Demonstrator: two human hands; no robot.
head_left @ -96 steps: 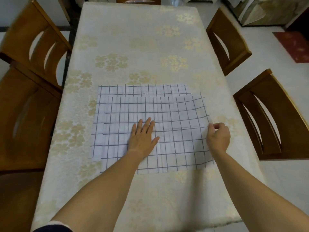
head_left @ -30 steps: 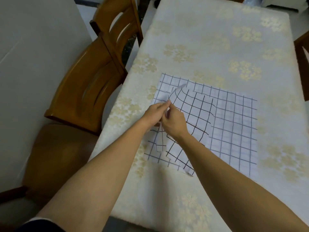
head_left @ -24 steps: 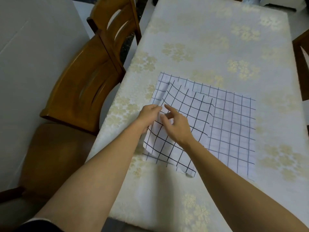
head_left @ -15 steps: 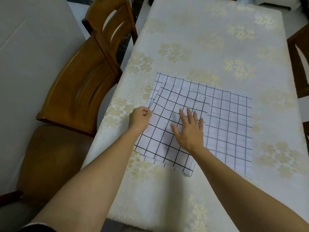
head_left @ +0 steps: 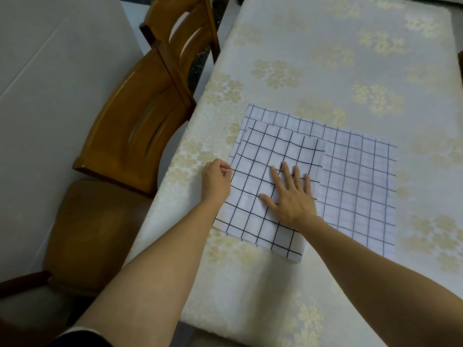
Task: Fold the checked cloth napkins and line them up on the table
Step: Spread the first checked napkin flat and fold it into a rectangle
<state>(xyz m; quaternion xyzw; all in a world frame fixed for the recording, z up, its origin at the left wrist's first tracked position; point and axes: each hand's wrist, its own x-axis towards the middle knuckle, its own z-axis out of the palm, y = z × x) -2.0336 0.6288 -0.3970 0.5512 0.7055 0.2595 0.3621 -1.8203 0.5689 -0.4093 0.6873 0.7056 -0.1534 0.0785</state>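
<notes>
My left hand (head_left: 216,180) pinches the half-folded white black-checked cloth napkin (head_left: 263,151) by its edge; my right hand (head_left: 292,196) presses it flat, grip open. It lies on a larger pale checked napkin (head_left: 358,186) on the cream floral surface (head_left: 325,58); most folding remains, I judge.

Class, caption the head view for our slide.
Right hand presses the folded black-checked white cloth napkin while left hand pinches its edge.

On your left stand two wooden chairs, the nearer chair (head_left: 140,126) drawn up close to the cream tablecloth (head_left: 313,58) with its gold flower pattern, the farther chair (head_left: 185,28) just behind it. Beyond them you see a pale grey surface (head_left: 50,71) crossed by thin seams.
</notes>
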